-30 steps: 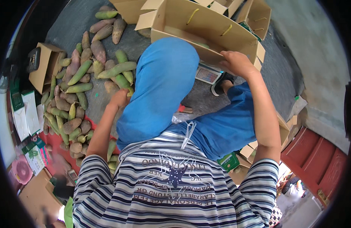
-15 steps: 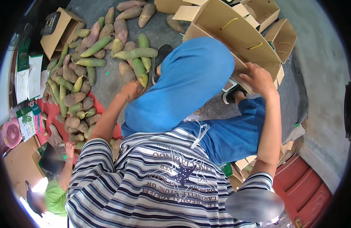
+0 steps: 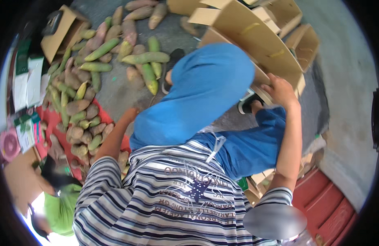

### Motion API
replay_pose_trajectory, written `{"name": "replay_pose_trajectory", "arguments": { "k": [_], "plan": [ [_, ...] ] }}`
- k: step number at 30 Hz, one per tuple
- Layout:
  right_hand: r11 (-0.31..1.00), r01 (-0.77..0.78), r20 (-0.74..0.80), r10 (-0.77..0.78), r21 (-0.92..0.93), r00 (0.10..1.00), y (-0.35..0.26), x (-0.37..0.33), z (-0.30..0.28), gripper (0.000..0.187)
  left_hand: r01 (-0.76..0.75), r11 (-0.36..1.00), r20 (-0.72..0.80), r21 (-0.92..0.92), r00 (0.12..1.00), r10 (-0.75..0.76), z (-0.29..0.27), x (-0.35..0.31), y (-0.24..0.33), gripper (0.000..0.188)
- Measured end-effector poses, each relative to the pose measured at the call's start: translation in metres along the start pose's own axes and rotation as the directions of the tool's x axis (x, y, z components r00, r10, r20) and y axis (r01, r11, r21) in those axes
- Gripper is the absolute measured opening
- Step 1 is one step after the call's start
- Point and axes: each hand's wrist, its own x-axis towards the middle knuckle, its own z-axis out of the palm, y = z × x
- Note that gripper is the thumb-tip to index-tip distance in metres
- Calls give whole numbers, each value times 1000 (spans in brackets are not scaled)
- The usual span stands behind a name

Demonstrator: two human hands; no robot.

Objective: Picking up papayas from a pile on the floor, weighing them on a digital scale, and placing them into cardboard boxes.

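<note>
My right hand (image 3: 282,91) grips the near edge of an open cardboard box (image 3: 255,35), its fingers bent over the rim. My left hand (image 3: 133,113) is low beside my left knee, partly hidden by the blue trouser leg and smeared by motion, so its fingers do not show. Just beyond it on the dark floor lie long green radishes (image 3: 149,78) and a brownish radish (image 3: 135,77). A green radish (image 3: 146,57) lies across others near my shoe.
A large heap of radishes (image 3: 76,107) spreads leftward onto a red sheet (image 3: 54,125). More cardboard boxes (image 3: 306,43) stand at the far right. A co-worker in a green top (image 3: 64,209) is at lower left. Red panels (image 3: 326,205) are at lower right.
My left hand has drawn back from the radishes toward my knee. My right hand stays on the box edge. The co-worker's raised arm has lowered.
</note>
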Motion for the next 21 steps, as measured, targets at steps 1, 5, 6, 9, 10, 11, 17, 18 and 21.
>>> {"name": "replay_pose_trajectory", "arguments": {
  "k": [1,5,6,9,10,11,17,18,21],
  "plan": [
    [999,33,37,-33,-5,999,0,5,0,34,-14,1000,11,16,1000,14,17,3,-29,35],
    [999,33,63,-34,16,997,2,10,3,33,-25,879,-24,-476,1000,15,40,21,-60,32],
    [998,43,40,-44,34,998,4,10,5,32,-25,838,-19,-545,1000,18,37,22,-57,31],
    [998,51,22,-52,45,998,8,6,8,32,9,915,-70,-404,997,-41,17,34,-20,33],
    [999,22,22,-23,30,1000,9,3,9,32,-25,963,-51,-270,999,11,2,36,11,34],
    [999,25,23,-26,21,999,8,4,8,33,-41,990,-30,-137,999,37,-16,24,42,36],
    [994,57,25,-59,88,998,7,8,5,33,131,991,-59,-23,989,-133,-22,-11,43,37],
    [995,57,7,-58,79,998,14,6,10,33,150,988,-58,-32,987,-152,-21,-13,47,37],
    [992,-52,117,39,112,992,-6,0,-9,34,198,979,-7,-45,980,-198,-22,-30,50,39]
  ]
}}
